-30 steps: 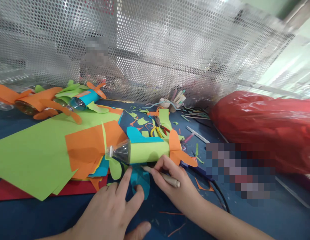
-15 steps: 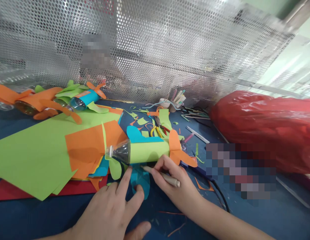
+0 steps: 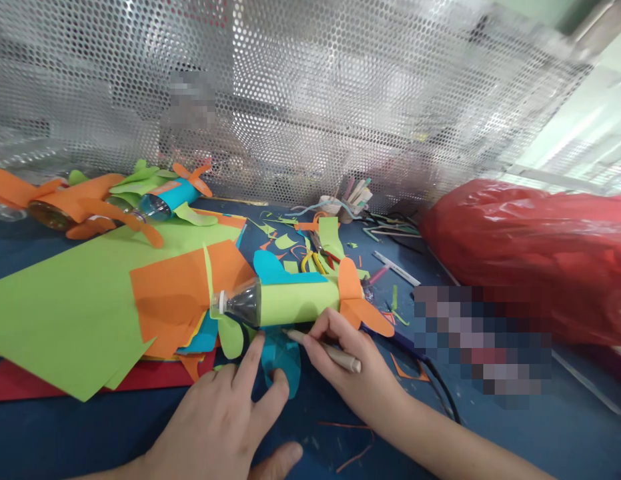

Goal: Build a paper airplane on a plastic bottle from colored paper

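A clear plastic bottle (image 3: 243, 303) wrapped in light green paper (image 3: 295, 301) lies on its side at the centre. Blue paper (image 3: 273, 268) projects from its far side, and an orange paper piece (image 3: 359, 300) is on its right end. A green paper shape (image 3: 230, 337) sits by the cap end. My left hand (image 3: 230, 407) has its fingers spread, with fingertips on the blue wing (image 3: 283, 367) at the bottle's near side. Pinched in my right hand (image 3: 345, 353) is a beige marker (image 3: 343, 358), its tip touching the blue wing close to the bottle.
Stacked green sheets (image 3: 75, 300) and orange sheets (image 3: 173, 293) lie left. Paper-covered bottles (image 3: 173, 198) stand behind them. Scissors (image 3: 317, 257), scraps and a pen cup (image 3: 347, 208) are beyond the bottle. A red plastic bag (image 3: 530, 247) is at right; perforated metal (image 3: 300, 100) rises behind.
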The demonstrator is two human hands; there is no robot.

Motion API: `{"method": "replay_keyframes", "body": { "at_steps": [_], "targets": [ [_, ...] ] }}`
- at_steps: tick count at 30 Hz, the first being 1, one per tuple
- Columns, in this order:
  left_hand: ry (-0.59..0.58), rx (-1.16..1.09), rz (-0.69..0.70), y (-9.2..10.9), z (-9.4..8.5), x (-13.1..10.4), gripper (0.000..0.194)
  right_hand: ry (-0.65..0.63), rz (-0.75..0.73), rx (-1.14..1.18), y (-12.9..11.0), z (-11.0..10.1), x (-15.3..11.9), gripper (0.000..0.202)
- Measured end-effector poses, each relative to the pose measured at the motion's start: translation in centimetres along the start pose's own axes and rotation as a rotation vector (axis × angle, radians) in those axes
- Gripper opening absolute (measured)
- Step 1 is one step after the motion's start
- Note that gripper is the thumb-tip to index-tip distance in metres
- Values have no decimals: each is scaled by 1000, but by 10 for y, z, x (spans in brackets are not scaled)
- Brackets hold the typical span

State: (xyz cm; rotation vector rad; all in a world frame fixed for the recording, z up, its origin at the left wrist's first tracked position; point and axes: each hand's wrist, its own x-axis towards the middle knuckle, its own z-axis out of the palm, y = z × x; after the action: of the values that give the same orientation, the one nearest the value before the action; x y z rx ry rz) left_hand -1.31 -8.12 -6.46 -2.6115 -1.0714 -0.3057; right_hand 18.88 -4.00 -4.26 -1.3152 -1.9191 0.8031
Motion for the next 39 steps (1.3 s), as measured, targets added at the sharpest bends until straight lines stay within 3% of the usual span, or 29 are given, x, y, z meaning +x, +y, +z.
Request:
{"method": "replay_keyframes", "body": {
  "at_steps": [39],
  "targets": [
    [-34,-4,4,1,-2,2,42,-114,44,149,2,2,0,19]
  ]
}}
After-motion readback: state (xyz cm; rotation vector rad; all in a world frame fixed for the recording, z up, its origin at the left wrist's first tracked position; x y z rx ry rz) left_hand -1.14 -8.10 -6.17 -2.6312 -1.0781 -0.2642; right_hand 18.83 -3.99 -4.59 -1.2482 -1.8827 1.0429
